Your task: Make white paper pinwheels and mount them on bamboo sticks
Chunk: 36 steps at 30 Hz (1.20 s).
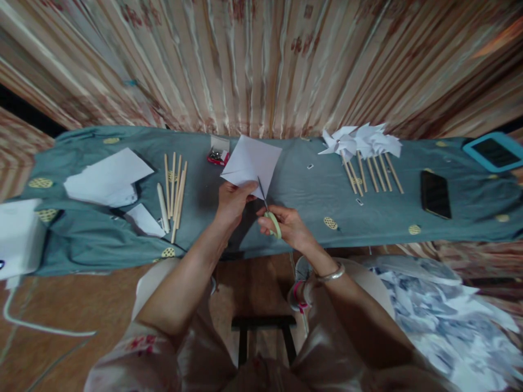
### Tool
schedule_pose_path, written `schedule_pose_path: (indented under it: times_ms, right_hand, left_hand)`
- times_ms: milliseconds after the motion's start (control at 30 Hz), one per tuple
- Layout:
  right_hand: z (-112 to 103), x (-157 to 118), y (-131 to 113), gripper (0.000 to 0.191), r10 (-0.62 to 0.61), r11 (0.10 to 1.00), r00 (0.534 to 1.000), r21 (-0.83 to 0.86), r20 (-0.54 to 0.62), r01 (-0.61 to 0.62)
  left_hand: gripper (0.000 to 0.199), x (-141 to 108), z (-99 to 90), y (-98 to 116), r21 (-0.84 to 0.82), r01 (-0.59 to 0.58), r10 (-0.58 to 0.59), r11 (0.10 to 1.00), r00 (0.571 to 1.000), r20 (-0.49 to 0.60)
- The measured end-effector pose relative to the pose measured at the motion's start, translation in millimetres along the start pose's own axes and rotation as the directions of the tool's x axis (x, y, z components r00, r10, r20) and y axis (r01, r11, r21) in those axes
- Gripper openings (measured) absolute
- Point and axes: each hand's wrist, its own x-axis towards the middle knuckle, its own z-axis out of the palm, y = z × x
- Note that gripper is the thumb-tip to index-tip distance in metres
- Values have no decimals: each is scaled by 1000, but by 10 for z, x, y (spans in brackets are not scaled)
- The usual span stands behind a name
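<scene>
My left hand (pixel 235 200) pinches the lower corner of a white paper square (pixel 255 158), which has a slit at its left corner. In my right hand (pixel 288 224) are scissors with light green handles (pixel 273 224); their dark blades lie at the paper's lower right edge. Just left of the paper stands a small open red box (pixel 218 155) of metal pins. Several wooden sticks (pixel 176 190) lie farther left, beside a stack of white paper (pixel 106 177). White paper pinwheels (pixel 363 141) on wooden sticks rest to the right.
A green cloth (pixel 302 196) covers the narrow table. A black phone (pixel 435 194) and a blue-framed device (pixel 494 151) lie at the right, a white box (pixel 20 237) at the left edge. A bag of white paper pieces (pixel 445 316) sits below right; a pleated curtain (pixel 261 65) hangs behind.
</scene>
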Motion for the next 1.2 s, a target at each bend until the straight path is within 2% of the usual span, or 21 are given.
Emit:
schedule_pose_path:
  times_ms: [733,1200]
  right_hand:
    - [1,19,12,49,6,1000,999,7,-33,-6]
    - [-20,23,-7,47,-31,999,999,-43,-38,29]
  left_hand:
    - [25,-8,4,-39,69,8,-7,998,1000,-9]
    - [21,-12,-13,-85,74,-22,19,997,999,33]
